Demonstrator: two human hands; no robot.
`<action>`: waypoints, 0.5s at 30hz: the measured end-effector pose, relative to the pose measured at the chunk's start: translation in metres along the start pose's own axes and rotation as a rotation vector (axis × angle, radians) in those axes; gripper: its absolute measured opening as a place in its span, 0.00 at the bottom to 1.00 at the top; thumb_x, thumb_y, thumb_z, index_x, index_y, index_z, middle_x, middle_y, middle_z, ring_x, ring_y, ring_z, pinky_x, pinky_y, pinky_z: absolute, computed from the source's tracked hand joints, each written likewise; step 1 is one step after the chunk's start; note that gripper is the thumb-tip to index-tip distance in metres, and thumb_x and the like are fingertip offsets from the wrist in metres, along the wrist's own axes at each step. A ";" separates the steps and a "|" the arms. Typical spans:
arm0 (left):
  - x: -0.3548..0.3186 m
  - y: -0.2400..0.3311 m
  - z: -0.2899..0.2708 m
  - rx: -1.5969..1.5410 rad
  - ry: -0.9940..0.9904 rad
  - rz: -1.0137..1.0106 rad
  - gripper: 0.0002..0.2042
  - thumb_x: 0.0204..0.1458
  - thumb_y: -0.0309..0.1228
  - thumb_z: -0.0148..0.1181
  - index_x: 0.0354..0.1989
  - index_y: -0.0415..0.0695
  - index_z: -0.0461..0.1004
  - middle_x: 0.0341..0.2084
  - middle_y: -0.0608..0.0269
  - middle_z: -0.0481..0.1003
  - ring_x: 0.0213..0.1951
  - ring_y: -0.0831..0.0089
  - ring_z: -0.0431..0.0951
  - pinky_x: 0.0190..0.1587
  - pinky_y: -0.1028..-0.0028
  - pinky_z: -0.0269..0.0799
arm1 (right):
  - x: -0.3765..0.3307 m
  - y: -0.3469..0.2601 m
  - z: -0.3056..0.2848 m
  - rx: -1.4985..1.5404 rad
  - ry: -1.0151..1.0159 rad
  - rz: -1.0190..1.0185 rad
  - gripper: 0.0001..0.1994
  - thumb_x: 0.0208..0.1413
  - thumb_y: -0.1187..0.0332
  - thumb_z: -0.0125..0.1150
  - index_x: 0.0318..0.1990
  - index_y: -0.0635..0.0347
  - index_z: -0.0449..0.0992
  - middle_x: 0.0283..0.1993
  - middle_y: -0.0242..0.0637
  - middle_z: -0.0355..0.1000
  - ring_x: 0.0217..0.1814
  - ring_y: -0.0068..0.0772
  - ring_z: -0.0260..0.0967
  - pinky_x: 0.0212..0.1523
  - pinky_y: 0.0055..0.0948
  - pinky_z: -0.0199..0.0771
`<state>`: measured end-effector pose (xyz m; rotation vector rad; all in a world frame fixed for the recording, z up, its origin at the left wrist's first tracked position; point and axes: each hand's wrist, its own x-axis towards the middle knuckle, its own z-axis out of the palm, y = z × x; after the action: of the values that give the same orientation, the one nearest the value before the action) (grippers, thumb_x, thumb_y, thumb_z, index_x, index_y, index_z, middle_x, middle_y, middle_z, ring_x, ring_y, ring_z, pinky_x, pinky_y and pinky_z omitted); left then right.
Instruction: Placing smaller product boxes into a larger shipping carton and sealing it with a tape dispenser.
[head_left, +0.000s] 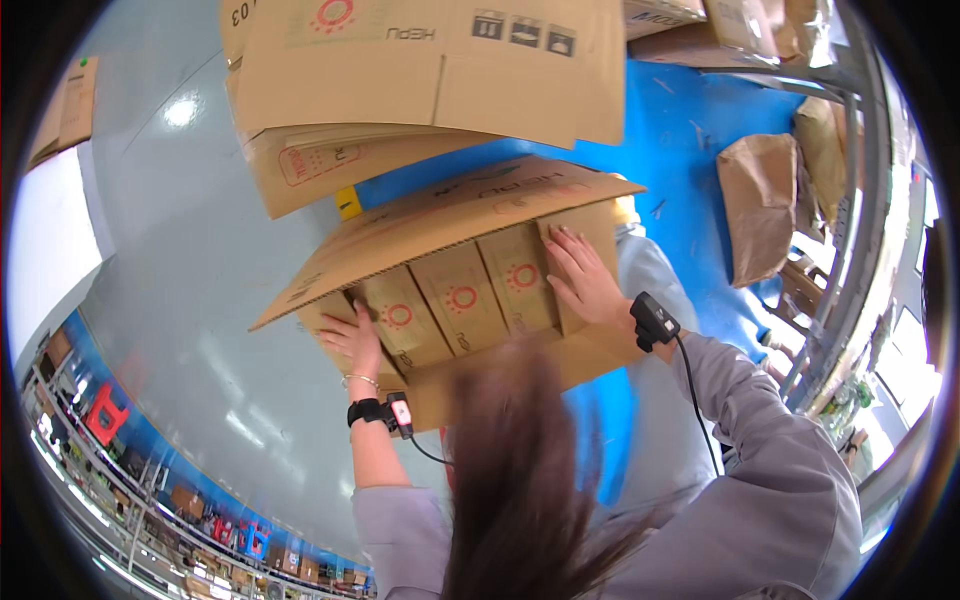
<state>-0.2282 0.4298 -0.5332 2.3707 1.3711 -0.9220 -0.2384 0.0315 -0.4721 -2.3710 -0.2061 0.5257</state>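
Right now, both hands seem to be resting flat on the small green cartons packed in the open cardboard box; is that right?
Not quite: the small cartons are brown cardboard, not green. The head view shows the left hand and right hand flat on them inside the open box.

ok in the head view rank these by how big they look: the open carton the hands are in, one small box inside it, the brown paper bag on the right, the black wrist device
1. open carton
2. brown paper bag
3. small box, though it looks near the bag in size and the fisheye bends things, so these two are unsure
4. black wrist device by the right hand
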 end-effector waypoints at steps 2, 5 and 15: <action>-0.026 -0.007 -0.022 -0.174 -0.125 0.379 0.41 0.57 0.61 0.39 0.71 0.46 0.37 0.68 0.36 0.31 0.70 0.47 0.31 0.69 0.57 0.32 | -0.034 -0.001 -0.010 0.046 0.057 0.065 0.22 0.58 0.65 0.50 0.59 0.63 0.64 0.62 0.51 0.60 0.68 0.51 0.52 0.67 0.48 0.50; -0.107 0.003 -0.058 -0.231 -0.253 0.585 0.34 0.60 0.51 0.45 0.67 0.39 0.49 0.67 0.40 0.43 0.69 0.50 0.42 0.68 0.60 0.40 | -0.107 0.004 -0.034 0.373 -0.030 0.501 0.18 0.58 0.64 0.52 0.53 0.64 0.68 0.50 0.47 0.70 0.54 0.43 0.68 0.55 0.41 0.67; -0.356 -0.131 -0.219 0.045 -1.232 1.033 0.14 0.41 0.30 0.65 0.37 0.40 0.73 0.32 0.57 0.74 0.37 0.63 0.76 0.42 0.68 0.71 | -0.325 -0.116 -0.255 0.250 -0.941 0.939 0.13 0.52 0.58 0.57 0.36 0.59 0.75 0.30 0.31 0.73 0.33 0.27 0.71 0.33 0.29 0.72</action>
<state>-0.3793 0.3638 -0.1274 1.4910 -0.3071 -1.5148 -0.4254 -0.1266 -0.1196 -1.6823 0.5654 1.9437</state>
